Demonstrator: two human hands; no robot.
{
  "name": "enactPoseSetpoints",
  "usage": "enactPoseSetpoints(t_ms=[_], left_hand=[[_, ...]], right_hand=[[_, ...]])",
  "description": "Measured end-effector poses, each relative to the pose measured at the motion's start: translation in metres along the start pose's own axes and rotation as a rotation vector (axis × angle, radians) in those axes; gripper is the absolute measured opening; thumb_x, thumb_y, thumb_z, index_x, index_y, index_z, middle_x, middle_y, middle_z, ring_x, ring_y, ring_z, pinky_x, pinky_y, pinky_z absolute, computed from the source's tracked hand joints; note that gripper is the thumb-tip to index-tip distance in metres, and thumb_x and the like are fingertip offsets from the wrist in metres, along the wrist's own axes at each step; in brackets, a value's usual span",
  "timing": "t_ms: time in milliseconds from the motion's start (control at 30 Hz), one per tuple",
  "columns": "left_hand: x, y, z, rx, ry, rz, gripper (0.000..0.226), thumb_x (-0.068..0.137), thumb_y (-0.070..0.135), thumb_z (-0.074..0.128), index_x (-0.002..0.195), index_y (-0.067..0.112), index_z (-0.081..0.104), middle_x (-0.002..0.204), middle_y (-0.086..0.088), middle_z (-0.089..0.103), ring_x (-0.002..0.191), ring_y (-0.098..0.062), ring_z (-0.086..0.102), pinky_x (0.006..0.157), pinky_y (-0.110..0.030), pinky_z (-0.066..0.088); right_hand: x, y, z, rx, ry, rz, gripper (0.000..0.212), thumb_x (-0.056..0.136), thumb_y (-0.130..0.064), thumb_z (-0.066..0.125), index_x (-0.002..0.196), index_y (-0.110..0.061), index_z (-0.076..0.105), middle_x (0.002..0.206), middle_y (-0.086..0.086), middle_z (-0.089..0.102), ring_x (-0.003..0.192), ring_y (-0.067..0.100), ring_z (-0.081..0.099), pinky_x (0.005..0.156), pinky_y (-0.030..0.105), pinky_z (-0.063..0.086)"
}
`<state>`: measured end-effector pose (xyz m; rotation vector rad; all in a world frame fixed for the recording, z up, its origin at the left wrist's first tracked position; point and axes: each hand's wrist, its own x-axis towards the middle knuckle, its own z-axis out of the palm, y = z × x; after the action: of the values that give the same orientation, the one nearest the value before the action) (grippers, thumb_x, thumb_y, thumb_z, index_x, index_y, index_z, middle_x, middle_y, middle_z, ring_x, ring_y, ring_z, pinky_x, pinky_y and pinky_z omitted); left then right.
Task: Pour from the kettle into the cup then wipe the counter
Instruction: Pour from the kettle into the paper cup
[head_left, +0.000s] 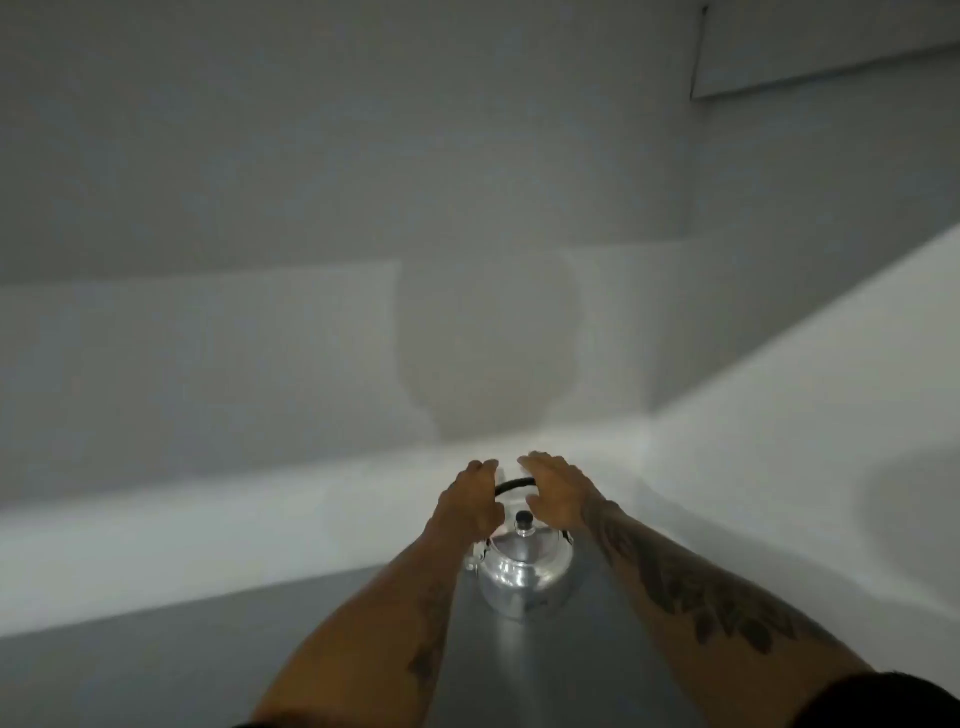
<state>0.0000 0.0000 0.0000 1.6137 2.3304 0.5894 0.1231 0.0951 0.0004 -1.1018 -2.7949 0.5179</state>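
Left hand (470, 506): fingers curling at the left end of the black handle (514, 484); can't tell if it is actually gripping. Right hand (553, 493): fingers spread open, hovering just right of the handle, not touching as far as visible. Both are sitting above the kettle (522, 571), shiny metal, black lid knob (523, 519), standing upright on the grey counter (571, 675). Tattooed forearms are reaching in from the bottom edge. White wall (311, 208) is filling the background, blurry.
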Motion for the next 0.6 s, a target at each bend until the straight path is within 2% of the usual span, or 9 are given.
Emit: enactPoseSetpoints(t_ms=[67,133,233,333,467,600], left_hand=[[0.007,-0.001,0.005,-0.028,-0.028,0.002,0.060,0.086,0.010,0.054,0.142,0.013,0.032,0.140,-0.010,0.043,0.128,-0.027,0.044,0.104,-0.038,0.039],[0.013,-0.003,0.016,-0.019,-0.052,0.009,0.053,0.088,0.011,0.053,0.139,0.012,0.036,0.138,-0.010,0.046,0.125,-0.027,0.046,0.102,-0.037,0.039],[0.025,-0.003,0.022,0.022,0.004,0.021,0.031,0.090,0.014,0.051,0.121,0.013,0.054,0.121,-0.009,0.055,0.107,-0.023,0.055,0.091,-0.033,0.047],[0.029,-0.005,0.025,0.054,0.029,0.036,0.020,0.091,0.016,0.048,0.107,0.013,0.060,0.110,-0.009,0.056,0.096,-0.023,0.057,0.079,-0.030,0.047],[0.023,-0.008,0.021,0.029,-0.012,0.048,0.016,0.087,0.016,0.053,0.100,0.014,0.063,0.104,-0.008,0.061,0.092,-0.024,0.059,0.075,-0.030,0.047],[0.003,-0.010,0.006,-0.021,-0.060,0.038,0.016,0.083,0.017,0.058,0.098,0.017,0.064,0.099,-0.007,0.067,0.088,-0.025,0.064,0.078,-0.037,0.053]], right_hand=[[0.004,0.004,0.004,0.008,-0.045,0.007,0.062,0.091,-0.019,0.052,0.146,-0.014,0.025,0.155,0.008,0.027,0.141,0.027,0.026,0.117,0.041,0.021],[0.010,0.011,0.013,-0.008,-0.058,-0.010,0.053,0.090,-0.022,0.052,0.140,-0.013,0.035,0.144,0.008,0.042,0.130,0.026,0.039,0.111,0.040,0.031],[0.021,0.017,0.017,0.050,-0.001,-0.027,0.024,0.088,-0.023,0.050,0.111,-0.017,0.052,0.111,0.004,0.052,0.101,0.020,0.047,0.090,0.035,0.044],[0.024,0.019,0.018,0.091,0.008,-0.036,0.007,0.086,-0.023,0.050,0.088,-0.017,0.052,0.093,0.000,0.047,0.085,0.016,0.046,0.072,0.028,0.043],[0.016,0.018,0.014,0.181,-0.021,-0.089,0.009,0.083,-0.021,0.058,0.080,-0.015,0.053,0.085,0.001,0.050,0.075,0.015,0.048,0.065,0.023,0.040],[-0.002,0.009,0.011,0.234,0.005,-0.139,0.020,0.080,-0.018,0.064,0.069,-0.026,0.049,0.076,-0.008,0.047,0.070,0.009,0.047,0.063,0.019,0.038]])
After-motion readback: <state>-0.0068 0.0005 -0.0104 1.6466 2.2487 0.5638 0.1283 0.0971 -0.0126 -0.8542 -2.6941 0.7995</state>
